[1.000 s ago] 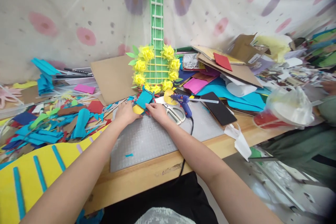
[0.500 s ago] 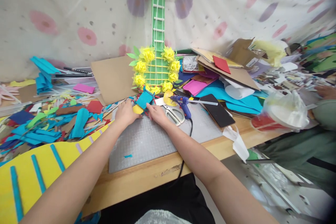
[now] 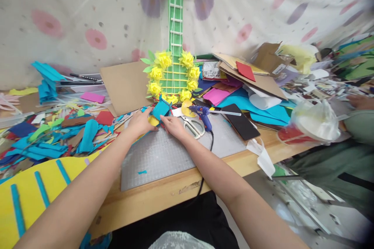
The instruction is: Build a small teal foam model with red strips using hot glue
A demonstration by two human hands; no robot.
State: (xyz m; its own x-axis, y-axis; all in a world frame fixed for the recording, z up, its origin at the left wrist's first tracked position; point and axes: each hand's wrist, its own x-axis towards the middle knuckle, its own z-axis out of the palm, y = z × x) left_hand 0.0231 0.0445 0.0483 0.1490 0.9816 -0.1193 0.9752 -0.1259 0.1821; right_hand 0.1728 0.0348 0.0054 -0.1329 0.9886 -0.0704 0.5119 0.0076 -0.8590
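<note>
Both my hands meet at the far edge of a grey cutting mat (image 3: pixel 163 155). My left hand (image 3: pixel 140 121) and my right hand (image 3: pixel 173 125) pinch a small folded teal paper piece (image 3: pixel 160 109) with a yellow bit under it. Their fingers are curled onto it from either side. Just behind it stands a green paper guitar (image 3: pixel 175 46) ringed with yellow paper flowers, leaning on the spotted cloth wall.
White-handled scissors (image 3: pixel 195 126) and a blue glue gun (image 3: pixel 203 115) lie right of my hands, then a black phone (image 3: pixel 240 121). Teal, red and green scraps heap at left. A yellow foam board (image 3: pixel 35 190) lies near left. Another person's sleeve (image 3: pixel 358 124) is at right.
My hands have stayed on the teal piece, shifting very slightly. The view has drifted a little; nothing else moved.
</note>
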